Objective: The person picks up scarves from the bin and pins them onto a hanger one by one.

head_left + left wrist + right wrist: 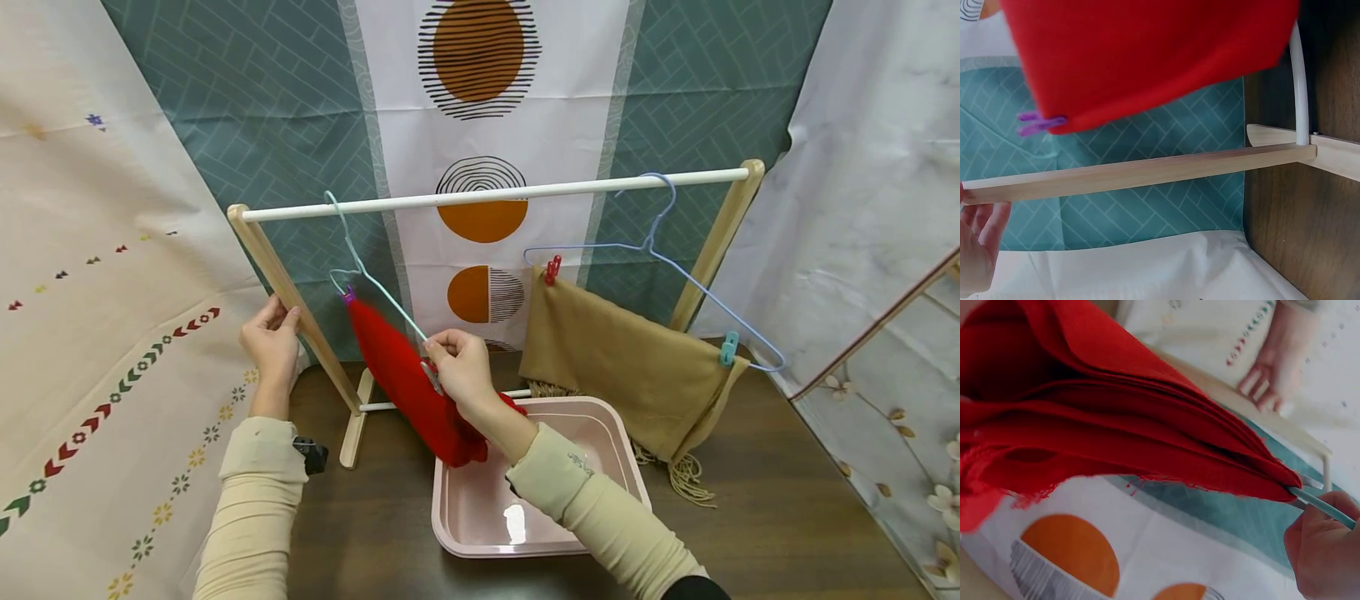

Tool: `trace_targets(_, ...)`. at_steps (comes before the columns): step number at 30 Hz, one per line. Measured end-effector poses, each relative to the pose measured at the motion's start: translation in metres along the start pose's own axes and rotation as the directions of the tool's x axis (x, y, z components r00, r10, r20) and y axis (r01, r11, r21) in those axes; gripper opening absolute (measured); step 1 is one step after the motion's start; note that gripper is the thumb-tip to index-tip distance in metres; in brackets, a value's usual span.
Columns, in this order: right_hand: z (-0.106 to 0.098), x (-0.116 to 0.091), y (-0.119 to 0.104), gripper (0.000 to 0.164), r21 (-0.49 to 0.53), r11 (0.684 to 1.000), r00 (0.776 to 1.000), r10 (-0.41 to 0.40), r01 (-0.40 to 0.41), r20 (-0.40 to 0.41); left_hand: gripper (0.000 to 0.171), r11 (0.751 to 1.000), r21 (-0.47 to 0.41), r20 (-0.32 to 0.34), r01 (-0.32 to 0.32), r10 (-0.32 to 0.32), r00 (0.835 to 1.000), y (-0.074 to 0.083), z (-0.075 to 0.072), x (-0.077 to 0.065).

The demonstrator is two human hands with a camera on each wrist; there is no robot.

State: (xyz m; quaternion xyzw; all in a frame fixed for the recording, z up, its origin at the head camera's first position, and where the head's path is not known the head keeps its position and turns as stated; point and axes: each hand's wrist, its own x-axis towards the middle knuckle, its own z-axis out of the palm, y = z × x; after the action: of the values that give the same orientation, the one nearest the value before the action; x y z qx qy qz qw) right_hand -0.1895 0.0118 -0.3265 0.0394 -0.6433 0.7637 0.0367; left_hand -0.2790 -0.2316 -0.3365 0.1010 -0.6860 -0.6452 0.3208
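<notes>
My left hand (272,340) grips the left wooden post (318,354) of a small drying rack, thumb on one side and fingers behind. My right hand (463,373) pinches the lower right end of a mint-green hanger (375,283), whose hook hangs on the white rod (450,198). A folded red cloth (405,383) hangs from this hanger, which tilts down toward the right hand. A purple clothespin (1041,123) fastens the cloth's far corner. At the near corner, a grey clothespin (431,377) sits by the right fingers, partly hidden by them.
On the rod's right side, a blue hanger (678,267) carries a fringed tan cloth (607,350) with a red clothespin (552,269) and a teal clothespin (728,348). A pink basin (468,546) stands on the dark wooden table (375,533) under the red cloth. Patterned curtains surround the rack.
</notes>
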Motion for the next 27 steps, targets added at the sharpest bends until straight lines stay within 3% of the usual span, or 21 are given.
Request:
trace_targets(5, 0.007, -0.005, 0.013, 0.012, 0.029, 0.998, 0.998, 0.053, -0.054, 0.040, 0.037, 1.000, 0.012, -0.011, -0.018, 0.018, 1.000, -0.012, -0.001, 0.006)
trace_targets(10, 0.001, -0.006, 0.011, 0.015, -0.012, 1.000, 0.994, 0.029, -0.028, 0.107, 0.038, 0.999, 0.044, -0.009, -0.027, 0.028, 1.000, -0.015, 0.000, 0.007)
trace_targets(13, -0.010, -0.005, 0.007, 0.018, -0.069, 0.998, 0.990, -0.001, 0.011, 0.144, 0.039, 0.999, 0.033, -0.011, -0.021, 0.021, 1.000, -0.014, 0.001, 0.007)
trace_targets(18, -0.033, -0.003, 0.004, 0.018, -0.200, 0.976, 0.992, -0.064, 0.086, 0.112, 0.037, 1.000, 0.023, -0.008, -0.021, 0.021, 1.000, -0.014, 0.002, 0.007)
trace_targets(23, -0.059, -0.003, 0.001, 0.016, -0.250, 0.964, 0.994, -0.073, 0.093, 0.087, 0.039, 0.999, -0.037, -0.004, 0.016, -0.016, 1.000, -0.006, 0.002, 0.002)
trace_targets(27, -0.075, -0.006, -0.003, 0.015, -0.301, 0.947, 0.993, -0.097, 0.114, 0.071, 0.039, 0.999, -0.036, 0.007, 0.010, -0.010, 1.000, 0.004, 0.002, -0.004)
